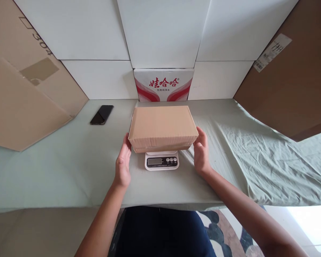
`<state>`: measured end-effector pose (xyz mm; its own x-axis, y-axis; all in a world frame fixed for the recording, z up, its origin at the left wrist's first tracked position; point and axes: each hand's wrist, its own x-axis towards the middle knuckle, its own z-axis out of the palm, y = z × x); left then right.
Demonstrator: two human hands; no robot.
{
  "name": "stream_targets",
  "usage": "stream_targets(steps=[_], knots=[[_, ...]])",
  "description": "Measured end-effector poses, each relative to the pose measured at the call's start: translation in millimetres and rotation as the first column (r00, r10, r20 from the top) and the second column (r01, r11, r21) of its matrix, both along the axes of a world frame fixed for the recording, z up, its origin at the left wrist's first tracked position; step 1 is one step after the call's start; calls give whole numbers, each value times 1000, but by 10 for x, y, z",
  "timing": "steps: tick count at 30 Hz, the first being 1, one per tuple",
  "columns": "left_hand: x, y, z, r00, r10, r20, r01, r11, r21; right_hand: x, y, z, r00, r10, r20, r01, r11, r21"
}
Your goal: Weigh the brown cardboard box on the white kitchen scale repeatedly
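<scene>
A closed brown cardboard box (163,123) sits over a white digital kitchen scale (162,161), covering the scale's platform. Only the scale's front panel shows, with a grey display and round buttons; no digits can be made out. My left hand (123,162) is against the box's left side, its fingertips partly hidden behind the edge. On the opposite side, my right hand (201,151) presses the right end with its fingers along the lower corner. The box is held between both hands. Whether its weight rests fully on the scale I cannot tell.
A black smartphone (102,115) lies on the green cloth (77,160) to the left. Behind stands a white and red carton (163,85) against white panels (163,32). Large cardboard sheets flank the table at left (29,92) and right (294,82).
</scene>
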<state>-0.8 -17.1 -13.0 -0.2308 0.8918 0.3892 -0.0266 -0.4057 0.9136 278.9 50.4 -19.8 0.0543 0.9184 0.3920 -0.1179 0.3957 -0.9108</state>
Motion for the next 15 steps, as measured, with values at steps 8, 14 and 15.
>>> stream_targets(steps=[8,14,15], knots=[[3,-8,-29,1000,-2,6,2,997,-80,-46,-100,114,994,104,31,-105,995,4],[4,-15,-16,1000,-2,11,3,994,-110,-86,-142,203,987,130,93,-134,991,29],[4,-16,-15,1000,-7,9,8,993,-114,-87,-145,201,987,131,95,-135,990,33]])
